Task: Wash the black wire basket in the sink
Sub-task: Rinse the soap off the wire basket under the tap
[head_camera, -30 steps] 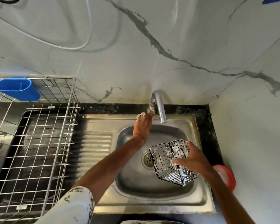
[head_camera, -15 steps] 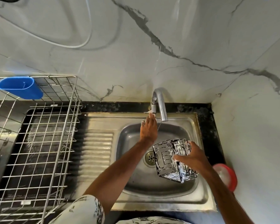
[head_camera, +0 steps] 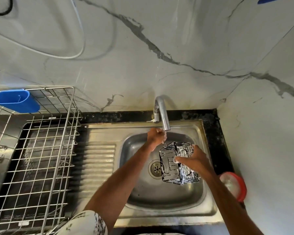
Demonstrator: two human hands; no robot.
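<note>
The black wire basket (head_camera: 171,165), streaked with white soap foam, hangs above the bowl of the steel sink (head_camera: 159,192), just right of the drain (head_camera: 155,169). My right hand (head_camera: 192,160) grips it from the right, fingers hooked over its top wires. My left hand (head_camera: 155,135) is under the spout of the chrome tap (head_camera: 162,112), fingers curled, holding nothing; a thin stream of water runs onto it. The tap's small lever sticks out to the left near the base.
A steel wire dish rack (head_camera: 41,150) with a blue plastic cup holder (head_camera: 14,100) stands on the left counter. A red-rimmed round container (head_camera: 234,185) sits on the black ledge right of the sink. Marble walls close off the back and right.
My left hand has come off the tap lever and dropped under the spout, curling. Water now runs. My right hand has lifted the basket slightly toward the tap.
</note>
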